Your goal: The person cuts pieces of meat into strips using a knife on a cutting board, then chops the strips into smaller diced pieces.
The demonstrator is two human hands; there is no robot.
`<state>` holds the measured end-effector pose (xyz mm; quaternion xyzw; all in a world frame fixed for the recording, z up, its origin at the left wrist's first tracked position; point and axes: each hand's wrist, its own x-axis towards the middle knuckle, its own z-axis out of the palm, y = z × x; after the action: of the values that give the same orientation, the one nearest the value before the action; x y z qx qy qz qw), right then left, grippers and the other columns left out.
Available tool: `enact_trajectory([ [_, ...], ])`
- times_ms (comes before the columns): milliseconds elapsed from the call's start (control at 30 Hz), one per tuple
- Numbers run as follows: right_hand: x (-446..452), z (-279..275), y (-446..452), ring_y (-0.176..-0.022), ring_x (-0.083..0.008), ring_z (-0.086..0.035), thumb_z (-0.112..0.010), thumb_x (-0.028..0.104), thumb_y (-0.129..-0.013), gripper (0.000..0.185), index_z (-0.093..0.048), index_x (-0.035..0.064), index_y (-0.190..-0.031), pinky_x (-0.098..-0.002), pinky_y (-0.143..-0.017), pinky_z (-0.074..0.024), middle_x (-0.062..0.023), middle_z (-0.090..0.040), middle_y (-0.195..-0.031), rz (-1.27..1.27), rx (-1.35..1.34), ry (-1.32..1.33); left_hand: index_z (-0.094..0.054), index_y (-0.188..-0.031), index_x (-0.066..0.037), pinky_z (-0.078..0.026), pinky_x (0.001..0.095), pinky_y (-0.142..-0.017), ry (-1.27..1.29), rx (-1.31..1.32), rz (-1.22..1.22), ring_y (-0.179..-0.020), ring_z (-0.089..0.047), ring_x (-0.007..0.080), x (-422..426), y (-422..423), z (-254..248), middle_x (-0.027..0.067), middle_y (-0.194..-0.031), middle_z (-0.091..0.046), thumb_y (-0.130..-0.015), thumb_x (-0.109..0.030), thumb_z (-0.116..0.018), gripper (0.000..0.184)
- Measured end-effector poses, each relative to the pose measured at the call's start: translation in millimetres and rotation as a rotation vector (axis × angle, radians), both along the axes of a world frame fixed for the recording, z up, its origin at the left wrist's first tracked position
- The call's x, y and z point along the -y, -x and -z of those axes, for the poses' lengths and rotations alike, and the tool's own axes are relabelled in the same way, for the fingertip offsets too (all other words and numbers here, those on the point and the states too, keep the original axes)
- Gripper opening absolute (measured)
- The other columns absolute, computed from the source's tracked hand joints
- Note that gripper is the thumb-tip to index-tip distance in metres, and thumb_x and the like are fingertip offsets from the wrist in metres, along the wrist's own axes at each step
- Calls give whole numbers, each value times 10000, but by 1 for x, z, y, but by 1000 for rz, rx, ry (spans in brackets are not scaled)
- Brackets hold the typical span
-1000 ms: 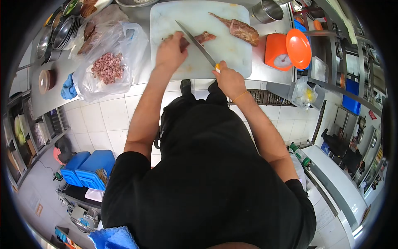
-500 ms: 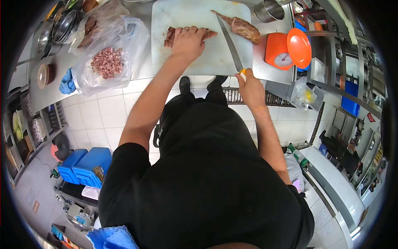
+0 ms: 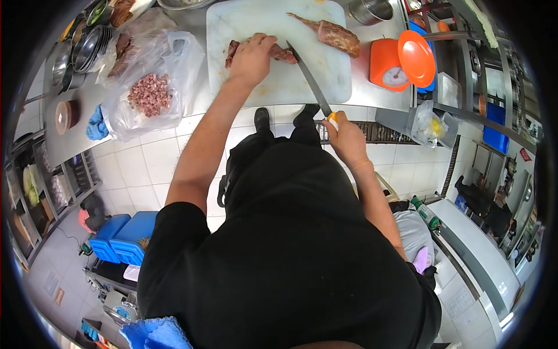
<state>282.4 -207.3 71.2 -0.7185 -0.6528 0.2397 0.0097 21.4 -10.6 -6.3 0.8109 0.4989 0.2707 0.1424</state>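
A piece of reddish-brown meat (image 3: 283, 55) lies on the white cutting board (image 3: 224, 23). My left hand (image 3: 251, 61) is pressed over it, fingers curled round it and hiding its middle. In my right hand (image 3: 347, 139), closed round a yellow and white handle, is a long knife (image 3: 314, 84). Its blade slants up and left across the board, and the tip is at the right end of the meat; whether it touches I cannot tell. Farther right on the board rests a bigger chunk of meat (image 3: 338, 39) with a thin tapering end.
Left of the board, a clear plastic bag (image 3: 189, 64) lies under diced pink meat (image 3: 150, 94). A blue cloth (image 3: 96, 123), a lidded tub (image 3: 67, 115) and stacked metal bowls (image 3: 84, 49) are beyond. On the right stand an orange scale (image 3: 386, 64) and a steel pot (image 3: 372, 10).
The knife has swung left, bringing its tip from beside the bigger chunk to the right end of the held meat. My right hand has come slightly nearer my body. The view has shifted a little.
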Motion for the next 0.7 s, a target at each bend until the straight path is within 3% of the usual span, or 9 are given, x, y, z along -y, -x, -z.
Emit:
enact_trajectory([
  [67, 0, -3, -1, -736, -469, -721, -643, 407, -1049, 423, -585, -8, -1109, -569, -643, -553, -260, -716, -760, -5, -11, -3, -682, -1274, -90, -548, 491, -967, 112, -38, -106, -1088, -700, 379, 3, -2, -11, 140, -1239, -713, -906, 7, -644, 383],
  [267, 1, -19, -4, -748, -479, -712, -648, 395, -1045, 411, -590, -11, -1077, -572, -653, -547, -266, -709, -764, -74, -10, -24, -705, -1217, -84, -563, 494, -930, 63, -54, -110, -1050, -710, 377, -10, -1, 9, 145, -1156, -737, -902, -1, -654, 329],
  [467, 3, -28, -4, -732, -479, -699, -648, 393, -1045, 401, -583, -2, -1063, -577, -648, -536, -256, -696, -748, -80, -23, -11, -703, -1290, -106, -553, 477, -994, 206, 93, -103, -1154, -683, 405, -4, -5, -4, 158, -1296, -702, -903, 31, -599, 423],
  [567, 4, -25, -6, -735, -477, -698, -649, 398, -1043, 404, -578, 2, -1073, -580, -653, -535, -253, -693, -741, -50, -19, 2, -691, -1353, -133, -544, 475, -1036, 137, 29, -32, -1229, -659, 395, -1, -4, -8, 134, -1403, -657, -912, 14, -592, 476],
  [700, 2, -23, -9, -745, -483, -698, -654, 400, -1041, 406, -574, 5, -1084, -584, -664, -534, -255, -693, -744, -15, -28, 16, -688, -1367, -155, -513, 483, -1086, 86, -137, 80, -1227, -659, 367, -6, 1, -7, 126, -1401, -646, -914, -85, -677, 459],
])
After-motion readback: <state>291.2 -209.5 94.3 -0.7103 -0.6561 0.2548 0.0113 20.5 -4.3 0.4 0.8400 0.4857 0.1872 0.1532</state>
